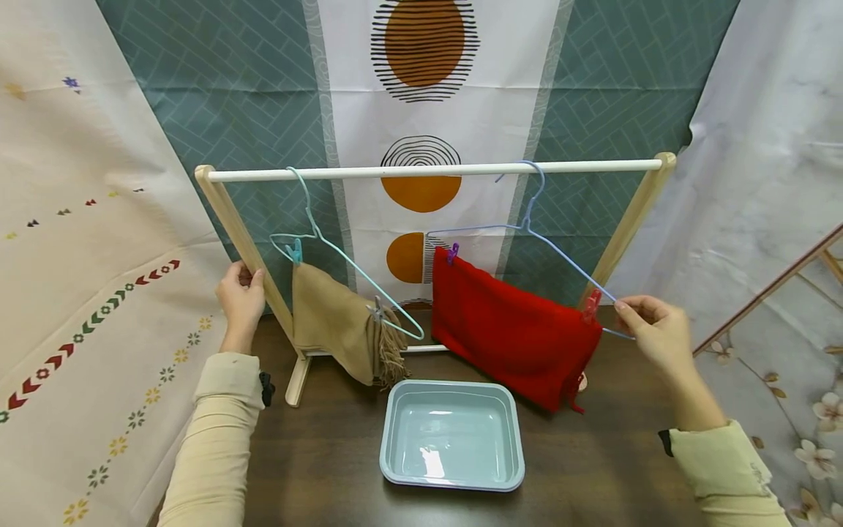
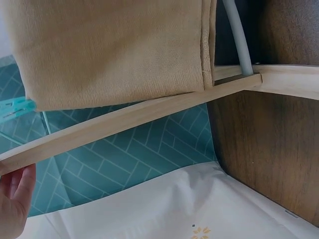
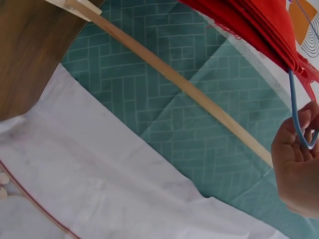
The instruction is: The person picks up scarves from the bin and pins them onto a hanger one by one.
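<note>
My left hand (image 1: 241, 298) holds the left wooden post (image 1: 240, 238) of a clothes rack; the left wrist view shows its fingers at the post's edge. With my right hand (image 1: 655, 329) I pinch the right end of a blue hanger (image 1: 566, 258) hooked over the white rail (image 1: 421, 171). A red cloth (image 1: 507, 322) is clipped to that hanger by a purple clothespin (image 1: 452, 253) and a red clothespin (image 1: 591, 306). Near the left post, a tan fringed cloth (image 1: 332, 315) hangs from a mint hanger (image 1: 356, 267), held by a teal clothespin (image 1: 294, 251) and a grey clothespin (image 1: 378, 310).
A pale blue plastic basin (image 1: 451, 479) stands on the dark wooden table (image 1: 316, 468) in front of the rack. Behind the rack hangs a green and white patterned curtain (image 1: 250, 117). White printed cloths flank both sides. The right post (image 1: 628, 227) slants down behind the red cloth.
</note>
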### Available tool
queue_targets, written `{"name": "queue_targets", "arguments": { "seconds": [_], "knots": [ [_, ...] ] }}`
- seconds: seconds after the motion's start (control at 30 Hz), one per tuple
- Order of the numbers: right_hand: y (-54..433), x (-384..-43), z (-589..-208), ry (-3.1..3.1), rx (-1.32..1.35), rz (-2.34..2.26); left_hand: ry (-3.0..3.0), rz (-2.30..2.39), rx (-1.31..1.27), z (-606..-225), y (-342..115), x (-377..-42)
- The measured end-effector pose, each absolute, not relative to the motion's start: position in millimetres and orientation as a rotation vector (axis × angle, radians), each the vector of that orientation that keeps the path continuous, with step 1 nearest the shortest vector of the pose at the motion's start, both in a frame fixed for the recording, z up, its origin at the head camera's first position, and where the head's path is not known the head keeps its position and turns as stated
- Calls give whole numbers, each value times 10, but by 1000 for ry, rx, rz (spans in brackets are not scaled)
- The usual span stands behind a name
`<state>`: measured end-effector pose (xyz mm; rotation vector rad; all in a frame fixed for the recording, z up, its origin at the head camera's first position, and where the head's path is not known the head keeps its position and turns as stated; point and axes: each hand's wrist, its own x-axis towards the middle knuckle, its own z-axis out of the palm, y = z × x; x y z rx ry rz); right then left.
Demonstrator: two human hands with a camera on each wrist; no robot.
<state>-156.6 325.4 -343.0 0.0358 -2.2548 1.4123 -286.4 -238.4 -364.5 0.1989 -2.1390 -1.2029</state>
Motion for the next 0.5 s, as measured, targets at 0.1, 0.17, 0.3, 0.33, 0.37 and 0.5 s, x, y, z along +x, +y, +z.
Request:
{"name": "queue_targets", "arguments": {
  "seconds": [0.1, 0.17, 0.3, 0.33, 0.37, 0.5],
  "knots": [
    [3260, -1531, -3451, -2253, 39, 1414, -2134, -1208, 194, -3634, -2379, -2852],
    [3270, -1509, -3466, -2258, 41, 1410, -2130, -1204, 189, -3630, -2380, -2843],
    [3301, -1472, -3509, -2282, 52, 1358, -2105, -1217, 168, -3643, -2388, -2820],
    [3306, -1462, -3524, -2295, 48, 1323, -2099, -1229, 164, -3645, -2391, -2805],
    [3307, -1444, -3538, -2309, 39, 1289, -2092, -1239, 157, -3653, -2395, -2789],
    [3305, -1366, -3583, -2337, -9, 1170, -2097, -1279, 159, -3706, -2404, -2693]
  ]
}}
